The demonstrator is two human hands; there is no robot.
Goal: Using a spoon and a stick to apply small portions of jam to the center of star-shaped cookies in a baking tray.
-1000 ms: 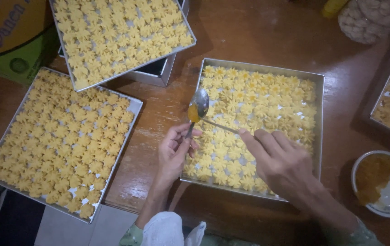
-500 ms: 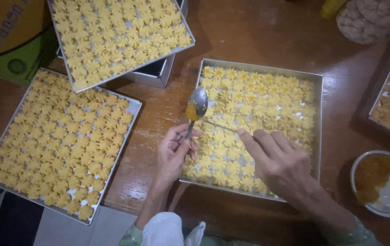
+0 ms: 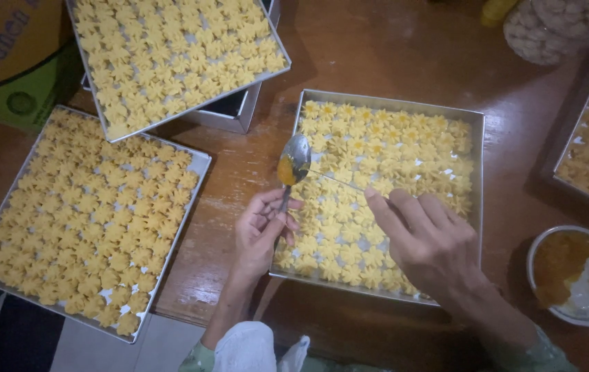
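My left hand [image 3: 261,231] grips the handle of a metal spoon [image 3: 293,165] whose bowl carries a dab of orange filling, held over the left edge of a square metal tray [image 3: 477,148] full of small yellow star-shaped cookies. My right hand [image 3: 428,241] rests over the same tray and pinches a thin stick [image 3: 335,178] whose tip reaches the orange filling in the spoon. Both hands hover above the cookies in the tray's lower left part.
Two more cookie trays lie at the left [image 3: 194,160] and upper left [image 3: 280,65], another at the right edge [image 3: 573,148]. A small bowl of orange filling [image 3: 573,272] stands at the lower right. A clear jar [image 3: 549,27] and a yellow-green box [image 3: 12,62] sit at the back.
Almost nothing has moved. The spoon and stick stay together over the tray's left edge, with only a slight shift of the hands.
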